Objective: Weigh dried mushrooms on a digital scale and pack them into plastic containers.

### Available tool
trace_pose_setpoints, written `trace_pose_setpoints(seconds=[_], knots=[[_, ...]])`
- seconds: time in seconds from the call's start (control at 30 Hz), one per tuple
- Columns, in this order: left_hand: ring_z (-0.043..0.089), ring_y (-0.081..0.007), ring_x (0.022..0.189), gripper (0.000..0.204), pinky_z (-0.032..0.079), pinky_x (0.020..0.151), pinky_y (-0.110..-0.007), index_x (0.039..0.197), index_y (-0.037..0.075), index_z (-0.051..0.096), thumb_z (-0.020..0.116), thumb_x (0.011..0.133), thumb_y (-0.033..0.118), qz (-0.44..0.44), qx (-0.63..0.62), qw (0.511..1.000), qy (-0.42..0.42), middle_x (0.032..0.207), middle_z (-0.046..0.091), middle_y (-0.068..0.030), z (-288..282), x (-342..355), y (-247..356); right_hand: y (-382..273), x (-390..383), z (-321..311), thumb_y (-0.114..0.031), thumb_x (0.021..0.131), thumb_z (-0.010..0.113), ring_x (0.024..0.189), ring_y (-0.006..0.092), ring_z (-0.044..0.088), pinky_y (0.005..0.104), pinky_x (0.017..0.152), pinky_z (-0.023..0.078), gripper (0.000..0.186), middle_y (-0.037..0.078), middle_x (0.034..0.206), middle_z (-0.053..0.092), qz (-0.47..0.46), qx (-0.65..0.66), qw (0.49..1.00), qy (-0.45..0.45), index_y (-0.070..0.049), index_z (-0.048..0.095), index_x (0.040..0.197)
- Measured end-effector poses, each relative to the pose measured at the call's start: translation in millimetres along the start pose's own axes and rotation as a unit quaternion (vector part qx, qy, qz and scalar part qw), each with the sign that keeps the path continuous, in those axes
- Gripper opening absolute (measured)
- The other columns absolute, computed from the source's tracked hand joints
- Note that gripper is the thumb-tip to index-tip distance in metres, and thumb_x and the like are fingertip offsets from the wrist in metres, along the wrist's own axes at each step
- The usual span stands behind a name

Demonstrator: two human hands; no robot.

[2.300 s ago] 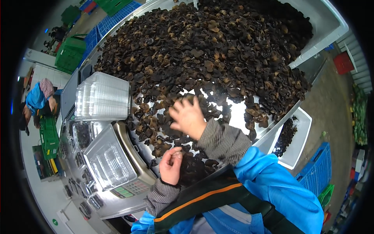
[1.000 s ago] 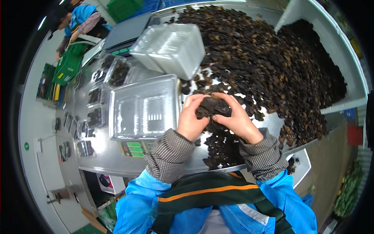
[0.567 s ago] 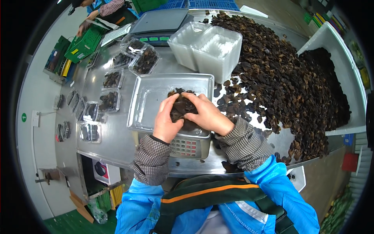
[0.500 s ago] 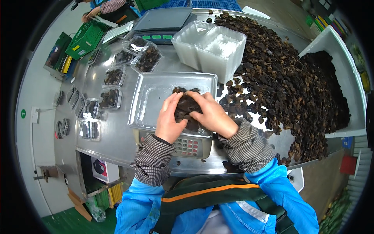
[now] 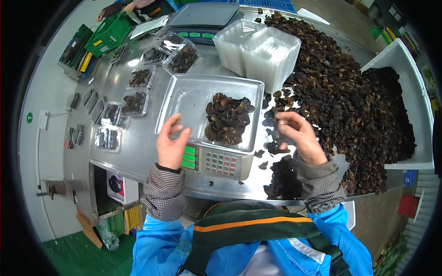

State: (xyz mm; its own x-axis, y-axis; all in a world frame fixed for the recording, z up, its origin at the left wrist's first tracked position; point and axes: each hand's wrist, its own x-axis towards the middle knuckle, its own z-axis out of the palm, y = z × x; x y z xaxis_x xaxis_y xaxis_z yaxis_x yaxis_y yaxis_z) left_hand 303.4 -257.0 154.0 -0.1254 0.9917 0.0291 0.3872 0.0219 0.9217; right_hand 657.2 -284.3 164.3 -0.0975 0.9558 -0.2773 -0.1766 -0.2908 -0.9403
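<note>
Our left grip (image 5: 172, 146) is wide, our right grip (image 5: 301, 138) unclear, and dark fungus (image 5: 229, 119) in the clear tray (image 5: 194, 109) near the bench's (image 5: 138, 156) front edge could spill if our cuff (image 5: 164, 192) snags it.

Right hand (image 5: 300, 137) blurred; I can't tell whether its fingertips pinch any of the dark frilly pieces (image 5: 283, 178) or only hover above them. Left hand (image 5: 171, 143) hides the near left corner of the weighing pan (image 5: 221, 79) from me. Figures on the green display (image 5: 189, 157) too small to read. Co-worker (image 5: 157, 9) cut by the top edge, head out of my view. White tub (image 5: 351, 215) mostly hidden behind sleeve and table. Green leaves (image 5: 391, 255), lower right, fade into the dark rim.
</note>
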Motion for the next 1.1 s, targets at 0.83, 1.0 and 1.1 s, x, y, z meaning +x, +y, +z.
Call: trace_pose_setpoints(seconds=[0.83,1.0,1.1], knots=[[0.057,-0.0295,0.111,0.063,0.051,0.095,-0.046,0.144,0.017,0.029,0.065,0.094,0.031,-0.3,-0.393,0.867,0.062,0.126,0.049,-0.0205,-7,-14,-13,34,52,17,-0.022,0.084,0.065,0.066,0.024,0.064,0.0363,0.06,0.049,0.017,0.007,0.071,0.064,-0.113,-0.364,0.907,0.181,-0.007,0.059,0.085],[0.058,-0.0266,0.109,0.058,0.051,0.093,-0.042,0.142,0.019,0.03,0.062,0.096,0.035,-0.309,-0.39,0.864,0.073,0.129,0.052,-0.0179,-5,-10,-16,1,49,34,-0.032,0.084,0.07,0.08,0.027,0.067,0.0392,0.068,0.052,0.038,0.01,0.088,0.067,-0.048,-0.473,0.863,0.17,-0.008,0.059,0.11],[0.058,-0.0245,0.109,0.058,0.05,0.092,-0.041,0.143,0.018,0.029,0.059,0.097,0.039,-0.311,-0.379,0.869,0.067,0.127,0.054,-0.0162,-5,-6,-17,17,65,54,-0.033,0.083,0.071,0.084,0.0309,0.066,0.0405,0.071,0.052,0.036,0.012,0.094,0.067,-0.155,-0.508,0.833,0.154,-0.007,0.062,0.105]])
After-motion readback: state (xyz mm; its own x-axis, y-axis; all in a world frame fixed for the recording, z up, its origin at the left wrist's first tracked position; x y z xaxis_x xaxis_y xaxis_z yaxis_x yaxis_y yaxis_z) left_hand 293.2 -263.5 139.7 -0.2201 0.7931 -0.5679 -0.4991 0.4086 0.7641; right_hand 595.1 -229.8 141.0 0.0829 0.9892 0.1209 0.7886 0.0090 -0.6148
